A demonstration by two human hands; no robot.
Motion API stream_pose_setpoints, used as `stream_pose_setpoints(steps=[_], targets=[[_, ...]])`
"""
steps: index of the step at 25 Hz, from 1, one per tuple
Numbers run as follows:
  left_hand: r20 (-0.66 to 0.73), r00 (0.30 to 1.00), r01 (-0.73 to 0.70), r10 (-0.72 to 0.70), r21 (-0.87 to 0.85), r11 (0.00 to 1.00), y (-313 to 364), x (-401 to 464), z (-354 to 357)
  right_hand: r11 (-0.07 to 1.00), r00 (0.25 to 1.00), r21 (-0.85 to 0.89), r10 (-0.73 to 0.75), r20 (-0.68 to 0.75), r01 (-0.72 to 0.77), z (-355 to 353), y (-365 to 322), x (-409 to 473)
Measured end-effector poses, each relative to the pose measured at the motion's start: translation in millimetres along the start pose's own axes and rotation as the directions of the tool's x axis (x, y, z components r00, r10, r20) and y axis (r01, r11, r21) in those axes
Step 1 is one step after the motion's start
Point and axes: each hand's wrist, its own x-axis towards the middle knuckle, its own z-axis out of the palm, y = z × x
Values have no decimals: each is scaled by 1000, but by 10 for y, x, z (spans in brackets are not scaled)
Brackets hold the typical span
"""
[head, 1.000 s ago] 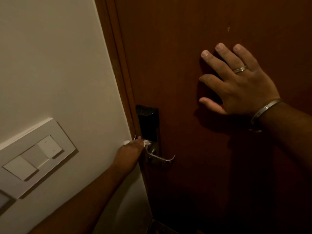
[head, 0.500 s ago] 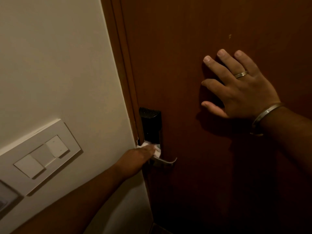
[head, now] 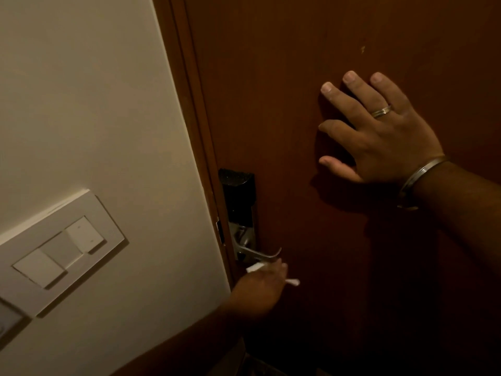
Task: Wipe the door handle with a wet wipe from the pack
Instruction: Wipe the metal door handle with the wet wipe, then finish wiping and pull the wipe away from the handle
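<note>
A silver lever door handle (head: 257, 253) juts from a black lock plate (head: 238, 196) on the dark brown door (head: 311, 63). My left hand (head: 260, 289) sits just under the lever's tip, closed on a white wet wipe (head: 254, 267) whose ends stick out on both sides of the fingers. My right hand (head: 379, 134) lies flat against the door, fingers spread, up and to the right of the lock. It wears a ring and a metal bangle. The wipe pack is out of view.
A cream wall (head: 95, 104) fills the left side, carrying a white switch panel (head: 59, 251) with rocker switches. The brown door frame (head: 189, 118) runs between wall and door. The light is dim.
My left hand with the wipe has slid from the base of the handle by the lock plate down and right, to just below the lever's tip. My right hand has stayed pressed on the door.
</note>
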Motion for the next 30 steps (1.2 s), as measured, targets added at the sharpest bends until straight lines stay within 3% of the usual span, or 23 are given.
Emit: stream_pose_setpoints(steps=[2, 4, 6, 8, 10, 12, 13, 14, 15, 16, 17, 18, 19, 21, 26, 30], targets=[[52, 993, 115, -111, -86, 990, -358, -204, -16, 1000, 1000, -7, 1, -8, -1, 12, -35, -8], [134, 960, 279, -247, -345, 896, -636, -361, -10, 1000, 1000, 1, 0, 15, 0, 16, -52, -15], [268, 885, 451, -382, -699, 555, -710, -430, 89, 1000, 998, -5, 8, 63, -8, -14, 11, -6], [480, 769, 612, -422, -743, 270, -619, -406, 250, 998, 996, 40, 48, 81, -51, -63, 18, -12], [600, 736, 654, -313, -749, 102, -480, -366, 486, 960, 987, 235, 135, 90, -153, -93, -261, -279], [654, 724, 662, -218, -748, -43, -210, -300, 761, 811, 925, 472, 213, 314, -347, -198, -809, -1025], [650, 721, 651, -239, -754, -89, -148, -279, 789, 665, 835, 547, 227, 501, -508, -303, -1127, -1389], [641, 724, 641, -253, -762, -97, -75, -264, 810, 447, 654, 523, 214, 725, -726, -473, -1427, -1673], [641, 729, 638, -241, -763, -103, 49, -249, 887, 162, 376, 351, 160, 913, -922, -622, -1708, -1978], [643, 735, 638, -214, -763, -99, 196, -222, 978, -153, 93, 102, 66, 993, -983, -699, -1934, -2269], [649, 739, 644, -178, -759, -94, 391, -210, 1110, -428, -125, -140, -64, 990, -893, -730, -2106, -2585], [658, 740, 654, -139, -752, -80, 635, -209, 1261, -580, -274, -345, -209, 939, -738, -761, -2239, -2909], [667, 737, 664, -105, -745, -72, 834, -215, 1388, -640, -341, -485, -346, 874, -595, -769, -2363, -3171], [686, 726, 681, -36, -726, -96, 1230, -237, 1730, -657, -380, -638, -514, 769, -402, -826, -2561, -3680], [781, 623, 779, 43, -615, -118, 1784, -368, 2527, -740, -534, -633, -450, 716, -226, -945, -2928, -4861], [779, 622, 780, -78, -626, -24, 2111, -256, 3267, -798, -603, -583, -393, 694, -151, -855, -3249, -5636]])
